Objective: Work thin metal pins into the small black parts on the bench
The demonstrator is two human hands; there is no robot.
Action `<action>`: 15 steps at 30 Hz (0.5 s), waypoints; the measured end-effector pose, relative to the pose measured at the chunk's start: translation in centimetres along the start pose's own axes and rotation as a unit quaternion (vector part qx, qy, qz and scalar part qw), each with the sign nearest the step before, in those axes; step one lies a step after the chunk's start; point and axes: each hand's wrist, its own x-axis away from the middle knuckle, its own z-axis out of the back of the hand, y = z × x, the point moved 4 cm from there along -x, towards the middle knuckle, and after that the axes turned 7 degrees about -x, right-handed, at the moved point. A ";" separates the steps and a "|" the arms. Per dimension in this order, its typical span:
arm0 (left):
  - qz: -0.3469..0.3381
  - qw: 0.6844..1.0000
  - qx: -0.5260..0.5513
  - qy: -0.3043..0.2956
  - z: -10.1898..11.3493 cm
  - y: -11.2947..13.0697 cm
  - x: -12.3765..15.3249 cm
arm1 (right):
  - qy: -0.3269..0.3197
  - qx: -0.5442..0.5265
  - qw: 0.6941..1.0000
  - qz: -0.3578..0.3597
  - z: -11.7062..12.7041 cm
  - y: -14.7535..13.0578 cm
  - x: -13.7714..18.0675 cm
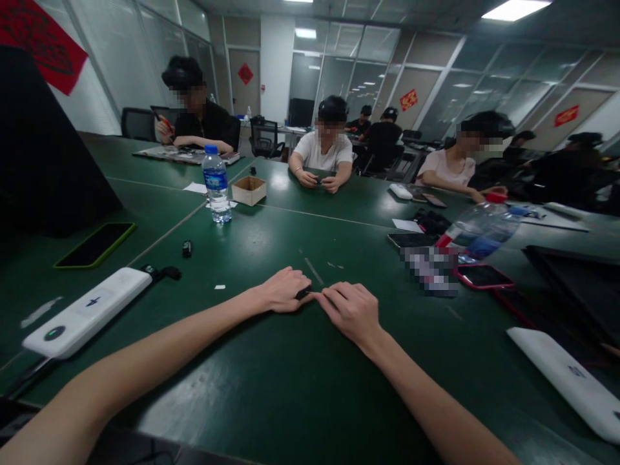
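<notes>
Over the middle of the green table, my left hand is closed around a small black object, whose kind I cannot make out. Most of that object is hidden by the fingers. My right hand is closed too, with its fingertips pinched together right beside the black object. What they pinch is too small to name. Both hands rest low, close to the tabletop, and almost touch. A small white scrap lies left of my left wrist.
At left are a white power bank, a green-edged phone and a small black piece. Farther back stand a water bottle and a small box. Bottles, phones and another white device are at right. People sit opposite.
</notes>
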 end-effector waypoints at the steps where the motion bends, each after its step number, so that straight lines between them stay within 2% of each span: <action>1: 0.002 1.000 0.003 0.003 0.0 0.0 0.0 | -0.003 0.002 1.000 -0.009 -0.2 0.0 0.0; 15: 0.007 0.999 0.041 0.019 0.0 -0.1 0.1 | -0.055 -0.005 0.995 -0.079 -1.4 0.6 0.0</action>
